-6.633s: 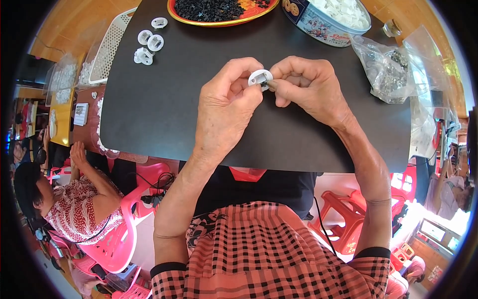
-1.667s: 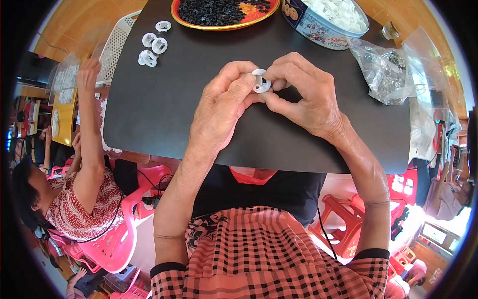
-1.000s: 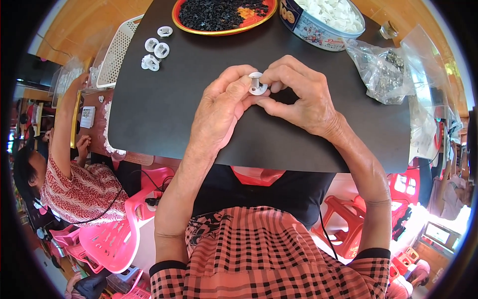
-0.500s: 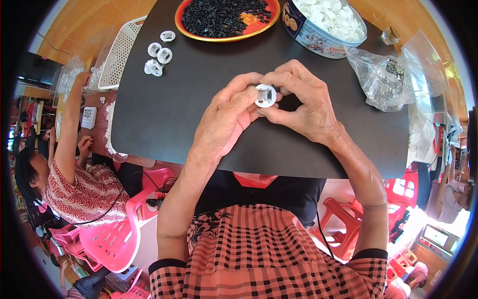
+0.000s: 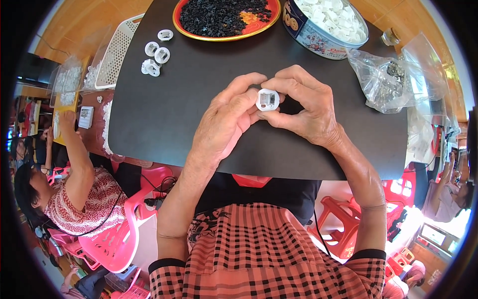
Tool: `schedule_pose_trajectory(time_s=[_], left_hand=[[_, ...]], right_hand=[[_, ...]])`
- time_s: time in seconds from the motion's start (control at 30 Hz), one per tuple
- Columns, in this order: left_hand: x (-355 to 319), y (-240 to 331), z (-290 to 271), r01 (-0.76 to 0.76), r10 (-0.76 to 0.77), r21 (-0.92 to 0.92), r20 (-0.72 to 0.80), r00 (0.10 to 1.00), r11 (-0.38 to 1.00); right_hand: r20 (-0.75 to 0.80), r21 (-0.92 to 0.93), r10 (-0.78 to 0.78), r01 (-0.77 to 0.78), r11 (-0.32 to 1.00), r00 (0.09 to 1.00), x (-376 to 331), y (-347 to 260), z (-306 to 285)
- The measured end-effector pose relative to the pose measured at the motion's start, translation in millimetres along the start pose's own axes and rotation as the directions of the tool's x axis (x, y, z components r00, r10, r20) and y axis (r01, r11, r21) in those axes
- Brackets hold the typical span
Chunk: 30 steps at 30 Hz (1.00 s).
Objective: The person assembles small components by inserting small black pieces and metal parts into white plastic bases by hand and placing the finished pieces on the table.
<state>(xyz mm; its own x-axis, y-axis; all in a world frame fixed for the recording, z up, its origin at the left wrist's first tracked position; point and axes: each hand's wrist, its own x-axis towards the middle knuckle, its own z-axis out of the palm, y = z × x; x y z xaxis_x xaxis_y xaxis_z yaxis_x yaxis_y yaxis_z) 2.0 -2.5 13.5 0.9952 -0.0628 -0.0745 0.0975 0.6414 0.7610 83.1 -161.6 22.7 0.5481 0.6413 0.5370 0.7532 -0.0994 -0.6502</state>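
White round plastic housing with a rectangular recess point(image 5: 268, 100): centre of frame, pinched at its rim by our left hand point(image 5: 224, 112) and our right hand point(image 5: 306, 104). It sits between both sets of fingertips, neither hand nearer. Round, so no clear long axis; recess runs roughly up-down in frame. Counts: one held; four similar white round plastic parts point(image 5: 162, 55), upper left; one red gold-rimmed curved tray point(image 5: 251, 19), top centre, black pieces uncountable; one blue curved-sided tin point(image 5: 318, 44), upper right, white pieces uncountable; one clear plastic bag point(image 5: 374, 94), right.
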Motion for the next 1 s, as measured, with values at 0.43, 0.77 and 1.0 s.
schedule_pose_trajectory(time_s=[0.43,0.77,1.0], left_hand=[[1.4,-1.6,-3.3,-0.005,0.004,-0.078,-0.012,1.0,0.997],[-0.3,-2.3,-0.7,-0.055,0.059,0.048,-0.094,0.994,0.997],[1.5,-3.5,-6.0,-0.059,0.058,-0.028,-0.047,0.997,0.998]], right_hand=[[0.023,-0.001,0.014,-0.014,1.0,1.0,1.5,-1.6,-0.2],[0.0,-0.01,-0.002,0.003,1.0,1.0,1.6,-1.5,4.3],[-0.052,-0.046,-0.022,0.019,0.999,0.998,1.4,-1.9,6.4]])
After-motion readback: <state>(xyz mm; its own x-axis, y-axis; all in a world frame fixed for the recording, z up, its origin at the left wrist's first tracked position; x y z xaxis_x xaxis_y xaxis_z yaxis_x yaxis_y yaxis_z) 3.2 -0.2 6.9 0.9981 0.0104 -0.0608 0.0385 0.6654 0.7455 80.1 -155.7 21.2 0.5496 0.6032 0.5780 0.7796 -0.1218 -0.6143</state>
